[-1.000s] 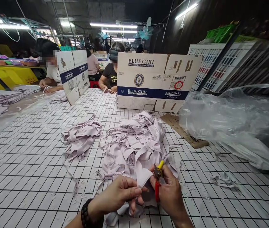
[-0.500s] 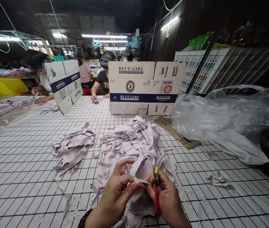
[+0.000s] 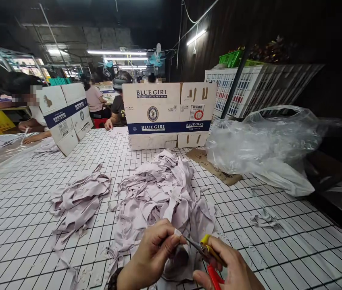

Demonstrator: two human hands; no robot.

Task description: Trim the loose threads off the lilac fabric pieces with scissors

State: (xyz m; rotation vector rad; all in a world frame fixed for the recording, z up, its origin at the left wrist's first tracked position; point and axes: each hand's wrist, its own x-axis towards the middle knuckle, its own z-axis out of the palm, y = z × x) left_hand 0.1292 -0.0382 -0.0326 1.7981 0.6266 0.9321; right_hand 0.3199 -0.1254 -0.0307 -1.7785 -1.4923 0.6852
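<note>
My left hand (image 3: pixel 155 251) is closed, pinching the end of a pale lilac fabric strip (image 3: pixel 171 207) between thumb and fingers. In my right hand (image 3: pixel 231 262) is a pair of scissors (image 3: pixel 199 246) with one yellow and one red handle. Their blades point left, the tips close to the pinched strip; whether they touch it I cannot tell. Beneath and beyond both hands spreads a large heap of lilac fabric pieces (image 3: pixel 149 189). To its left lies a smaller pile of the same fabric (image 3: pixel 82 197).
Cardboard panels (image 3: pixel 155 139) stand across the grid-patterned table (image 3: pixel 16 225), with co-workers behind. A clear plastic bag (image 3: pixel 261 141) and brown cardboard piece (image 3: pixel 215 167) lie right. Fabric scraps (image 3: pixel 264 219) are scattered about. White crates (image 3: pixel 234 86) are stacked behind.
The scissors have turned from upright to pointing left, their tips now at my left fingers. My right hand has moved right and opened out around the handles. The whole view has shifted slightly right.
</note>
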